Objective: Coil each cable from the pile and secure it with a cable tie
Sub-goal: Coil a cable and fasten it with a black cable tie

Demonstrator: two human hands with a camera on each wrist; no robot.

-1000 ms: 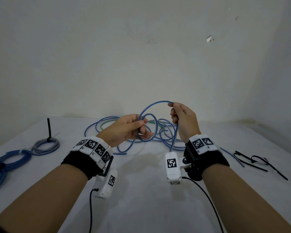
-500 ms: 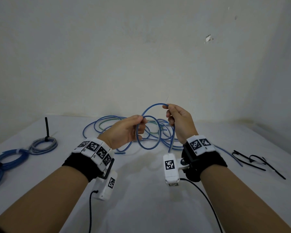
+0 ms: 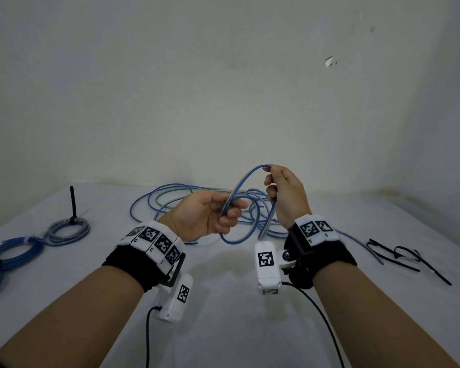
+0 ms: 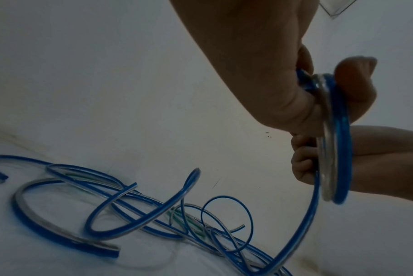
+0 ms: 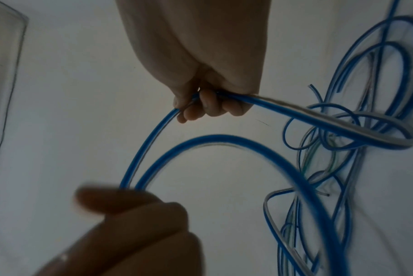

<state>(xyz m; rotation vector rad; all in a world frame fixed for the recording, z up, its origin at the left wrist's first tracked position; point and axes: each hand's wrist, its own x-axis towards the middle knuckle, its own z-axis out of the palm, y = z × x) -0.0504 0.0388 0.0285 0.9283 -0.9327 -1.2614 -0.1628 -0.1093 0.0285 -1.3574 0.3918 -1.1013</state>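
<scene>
- Pinching loops of the blue cable point(image 3: 243, 179) above the table point(image 3: 223, 328), the left hand point(image 3: 202, 216) holds the coil, two turns as far as blur allows.
- Right hand point(image 3: 287, 192) grips the cable's upper arc.
- Behind lies the cable pile point(image 3: 197, 192).

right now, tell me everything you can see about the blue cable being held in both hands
The thin blue cable with a pale stripe looks like flexible plastic-sheathed wire. It is partly coiled: the left hand pinches gathered loops that hang below its fingers, above the white table. From there the cable arches up to the right hand, which grips it higher up. Past that hand it drops and trails into the loose pile of blue, grey and green cables on the table behind.
</scene>
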